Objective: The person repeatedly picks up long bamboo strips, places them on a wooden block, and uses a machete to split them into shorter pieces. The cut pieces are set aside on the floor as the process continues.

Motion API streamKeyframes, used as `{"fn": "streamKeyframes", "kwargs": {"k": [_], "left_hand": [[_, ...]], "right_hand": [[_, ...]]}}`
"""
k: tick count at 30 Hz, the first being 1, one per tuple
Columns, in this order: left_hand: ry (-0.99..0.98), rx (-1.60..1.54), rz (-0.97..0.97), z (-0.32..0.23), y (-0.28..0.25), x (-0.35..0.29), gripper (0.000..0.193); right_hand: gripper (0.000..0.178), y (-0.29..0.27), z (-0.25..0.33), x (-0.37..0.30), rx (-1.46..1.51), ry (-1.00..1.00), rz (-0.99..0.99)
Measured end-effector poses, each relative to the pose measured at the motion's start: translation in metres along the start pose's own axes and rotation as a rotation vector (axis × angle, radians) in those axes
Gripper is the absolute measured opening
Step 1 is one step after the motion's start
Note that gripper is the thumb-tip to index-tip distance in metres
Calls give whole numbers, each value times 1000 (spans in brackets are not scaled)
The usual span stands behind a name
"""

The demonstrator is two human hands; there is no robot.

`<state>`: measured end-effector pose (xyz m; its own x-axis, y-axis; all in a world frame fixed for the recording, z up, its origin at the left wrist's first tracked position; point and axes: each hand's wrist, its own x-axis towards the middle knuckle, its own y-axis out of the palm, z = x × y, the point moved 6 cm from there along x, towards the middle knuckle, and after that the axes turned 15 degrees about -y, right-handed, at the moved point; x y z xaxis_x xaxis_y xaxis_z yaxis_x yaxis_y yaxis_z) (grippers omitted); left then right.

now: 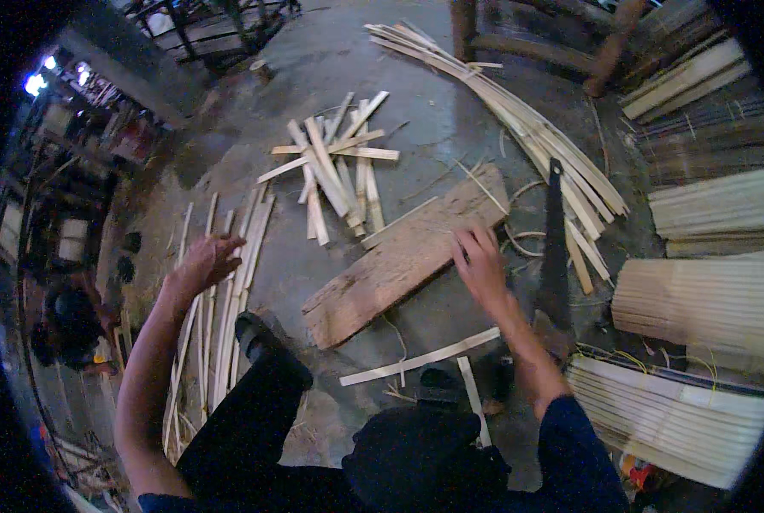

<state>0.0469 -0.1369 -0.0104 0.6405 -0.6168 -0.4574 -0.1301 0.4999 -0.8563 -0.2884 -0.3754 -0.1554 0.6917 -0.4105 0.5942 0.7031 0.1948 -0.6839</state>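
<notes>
A thick, worn wooden plank (390, 265) lies slantwise on the floor in front of me. At its right edge is my right hand (479, 258), fingers stretched toward the wood with nothing visible in them; I cannot tell whether they touch it. Over a row of long, pale bamboo-like strips (249, 256) at left hovers my left hand (205, 267). Its fingers are loosely spread and hold nothing I can see. Beyond the plank, shorter pale strips (331, 171) are heaped crosswise. A dark handsaw (555, 239) stands out to the right of my right forearm.
A long bundle of pale strips (519, 120) curves across the far right floor. Stacked slatted bundles (698, 299) line the right side. One loose strip (425, 357) lies between the plank and me. A person (70, 316) is at far left. Wooden posts (463, 30) stand at the back.
</notes>
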Motion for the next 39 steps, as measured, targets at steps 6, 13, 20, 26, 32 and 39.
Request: {"fn": "streamKeyframes", "kwargs": {"k": [6,13,20,26,32,39], "left_hand": [[103,-142,-15,18,29,-100,35],[111,-350,118,0,144,-131,35],[290,-665,244,-102,261,-136,40],[328,-607,-12,-142,311,-126,42],[391,-698,-55,-140,309,-113,36],[421,-736,7,-133,321,-107,39]], "right_hand": [[26,152,-52,84,30,-311,559],[25,183,-52,97,158,-333,722],[34,54,11,89,158,0,350],[41,25,46,-110,120,-7,803],[29,41,74,-162,232,155,762],[27,16,73,-128,651,801,496]]}}
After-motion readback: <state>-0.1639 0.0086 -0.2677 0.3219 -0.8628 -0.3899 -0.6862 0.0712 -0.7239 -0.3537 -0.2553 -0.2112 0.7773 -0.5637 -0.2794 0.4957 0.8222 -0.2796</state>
